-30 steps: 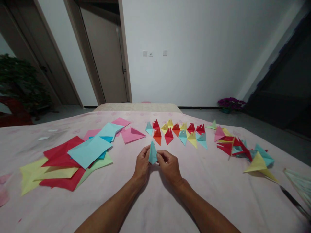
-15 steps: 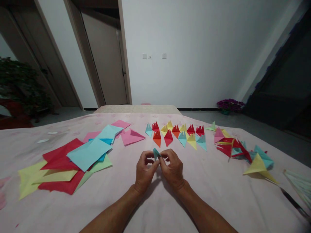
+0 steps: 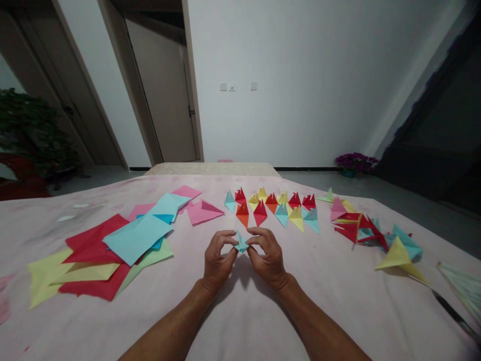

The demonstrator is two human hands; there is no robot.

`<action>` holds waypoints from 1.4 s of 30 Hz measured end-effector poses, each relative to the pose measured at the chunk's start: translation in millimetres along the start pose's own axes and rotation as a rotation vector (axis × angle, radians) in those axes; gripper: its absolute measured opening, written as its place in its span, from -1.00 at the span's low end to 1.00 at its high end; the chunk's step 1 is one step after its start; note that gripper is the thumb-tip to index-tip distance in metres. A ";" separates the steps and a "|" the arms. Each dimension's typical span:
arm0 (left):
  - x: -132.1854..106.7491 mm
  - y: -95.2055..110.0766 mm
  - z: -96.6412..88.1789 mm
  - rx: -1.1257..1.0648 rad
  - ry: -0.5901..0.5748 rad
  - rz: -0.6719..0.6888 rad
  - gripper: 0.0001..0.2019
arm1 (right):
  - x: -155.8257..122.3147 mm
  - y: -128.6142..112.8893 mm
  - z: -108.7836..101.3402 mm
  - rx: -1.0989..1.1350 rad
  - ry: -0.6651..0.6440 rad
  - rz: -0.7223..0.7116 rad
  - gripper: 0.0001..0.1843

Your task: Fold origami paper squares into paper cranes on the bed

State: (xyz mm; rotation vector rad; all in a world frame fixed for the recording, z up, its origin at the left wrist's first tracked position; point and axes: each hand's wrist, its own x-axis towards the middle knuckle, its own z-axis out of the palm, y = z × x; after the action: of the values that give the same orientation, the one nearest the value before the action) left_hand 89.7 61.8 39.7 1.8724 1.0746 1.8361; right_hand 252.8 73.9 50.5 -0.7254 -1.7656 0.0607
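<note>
A small light blue origami crane point(image 3: 241, 242) is held up off the cloth between my two hands, one side in each. My left hand point(image 3: 220, 258) pinches its left side between thumb and forefinger. On its right side, my right hand point(image 3: 266, 255) grips it the same way. The fingertips cover its outer edges. Just beyond the hands, several finished paper cranes point(image 3: 260, 214) in red, orange, yellow and blue stand in rows.
Coloured paper sheets point(image 3: 137, 238), partly overlapping, lie on the left. Folded paper pieces point(image 3: 361, 230) are heaped on the right, near a dark-handled thin tool point(image 3: 453, 310). A pink patterned cloth point(image 3: 180, 316) covers the table.
My hands have moved slightly apart. The blue paper, narrow and upright before, is now spread wider between them, with its middle opened out.
</note>
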 end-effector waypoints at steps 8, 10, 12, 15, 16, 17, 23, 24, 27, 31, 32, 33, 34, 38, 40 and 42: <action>2.8 3.4 -6.8 0.073 -0.128 0.166 -0.83 | -1.5 4.7 -1.9 0.050 -0.025 -0.012 -0.73; 3.8 2.5 -8.7 0.102 -0.130 0.197 -0.83 | -0.6 4.6 -3.3 0.039 -0.031 -0.021 -0.73; 4.4 1.5 -10.4 0.133 -0.136 0.213 -0.84 | 0.0 4.4 -4.5 0.035 -0.048 -0.020 -0.73; 4.9 0.6 -12.3 0.197 -0.166 0.219 -0.89 | 0.3 4.6 -5.9 0.014 -0.086 -0.025 -0.74; 5.0 0.4 -12.6 0.213 -0.171 0.219 -0.90 | 0.4 4.8 -6.2 0.005 -0.092 -0.033 -0.75; 5.1 0.1 -12.8 0.221 -0.173 0.223 -0.90 | 0.4 5.0 -6.4 -0.004 -0.095 -0.042 -0.75; 4.8 -3.9 -12.1 0.176 -0.122 0.167 -0.91 | 1.2 4.9 -5.3 -0.008 -0.096 -0.033 -0.76; 4.5 -4.4 -11.7 0.152 -0.111 0.149 -0.92 | 1.2 4.6 -4.8 0.002 -0.096 -0.027 -0.77; 3.3 -4.0 -8.8 0.057 -0.061 0.049 -0.97 | 1.2 3.4 -2.5 0.047 -0.093 0.018 -0.84; 2.8 -0.6 -0.3 -0.145 0.007 -0.280 -0.84 | 0.8 0.6 1.6 0.126 -0.122 0.263 -0.89; 3.0 0.0 1.9 -0.208 -0.006 -0.369 -0.81 | 0.6 0.1 2.7 0.152 -0.130 0.343 -0.85; 3.4 0.2 3.9 -0.262 -0.026 -0.445 -0.80 | 0.4 -0.1 3.7 0.181 -0.136 0.418 -0.82; 3.8 0.0 5.6 -0.303 -0.051 -0.506 -0.80 | 0.2 0.0 4.6 0.211 -0.141 0.484 -0.80; 4.7 -2.2 8.6 -0.358 -0.094 -0.615 -0.75 | 0.5 3.3 7.2 0.339 -0.125 0.652 -0.77; 4.6 -3.1 9.0 -0.374 -0.121 -0.646 -0.74 | 2.0 5.7 8.3 0.410 -0.091 0.706 -0.75; 4.6 -3.4 9.2 -0.376 -0.159 -0.672 -0.73 | 4.0 7.5 9.3 0.464 -0.059 0.760 -0.73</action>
State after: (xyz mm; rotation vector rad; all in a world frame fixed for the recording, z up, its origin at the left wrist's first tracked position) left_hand 97.0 69.8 39.5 1.2139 1.0422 1.3532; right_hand 247.3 84.9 47.9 -1.0061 -1.3608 0.9758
